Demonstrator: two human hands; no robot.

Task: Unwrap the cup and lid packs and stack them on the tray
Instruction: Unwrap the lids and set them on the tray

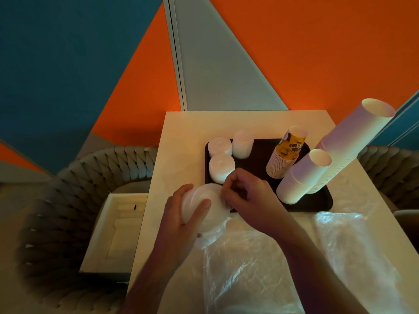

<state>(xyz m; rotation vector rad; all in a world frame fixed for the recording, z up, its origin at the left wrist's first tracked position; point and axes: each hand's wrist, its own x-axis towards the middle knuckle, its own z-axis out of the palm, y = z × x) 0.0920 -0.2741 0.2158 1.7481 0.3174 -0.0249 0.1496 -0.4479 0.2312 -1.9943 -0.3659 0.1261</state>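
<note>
The left hand [181, 209] gripped a stack of white lids [201, 205] just in front of the dark tray [258, 152], its thumb pressed across the top. The right hand [247, 196] had its fingertips pinched on the stack's rim — probably on clear wrap [226, 257], which trailed from the stack toward the person. The risk, as I judged it: a hard tug could spill loose lids, or the right hand could knock the leaning white cup stacks [303, 175] on the tray's right side. The printed cup stack [286, 152] carried lettering, too distorted to read.
</note>
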